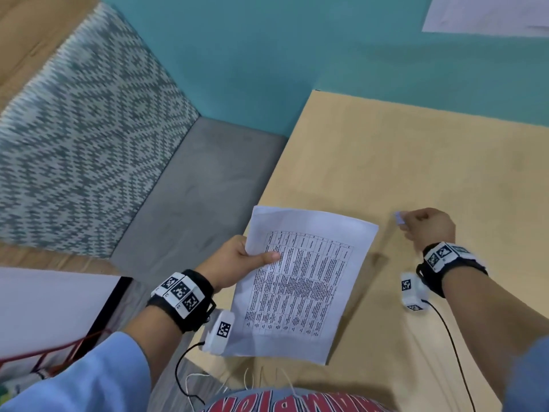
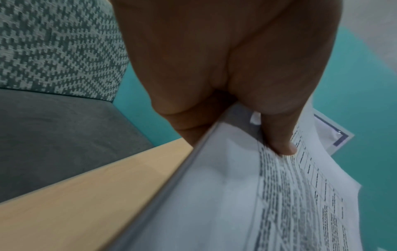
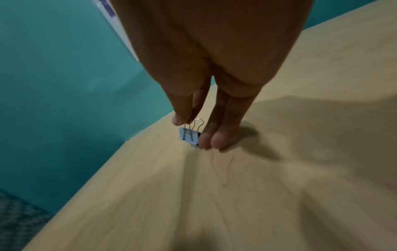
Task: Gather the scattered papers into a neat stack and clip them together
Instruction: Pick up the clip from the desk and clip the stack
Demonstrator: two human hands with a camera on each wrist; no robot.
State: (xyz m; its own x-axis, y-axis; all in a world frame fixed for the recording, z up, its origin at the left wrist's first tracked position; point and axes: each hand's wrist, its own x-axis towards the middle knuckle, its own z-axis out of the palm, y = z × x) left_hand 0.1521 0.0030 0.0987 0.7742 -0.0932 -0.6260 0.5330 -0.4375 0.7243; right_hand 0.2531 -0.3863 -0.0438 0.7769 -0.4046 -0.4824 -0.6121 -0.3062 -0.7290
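Between the hands lies bare table [image 1: 416, 162]: left hand [image 1: 234, 263] pinches the papers [image 1: 300, 281], right hand [image 1: 427, 228] pinches the clip [image 3: 189, 135]. Clipping comes next: squeeze it open over the stack's edge.

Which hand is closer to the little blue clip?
Right. The right hand pinches the blue clip on the table; the left hand holds the papers, off to its left.

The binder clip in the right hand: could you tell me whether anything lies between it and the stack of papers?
Nothing visible does. The right hand pinches the binder clip over bare table, and the papers in the left hand lie beside it.
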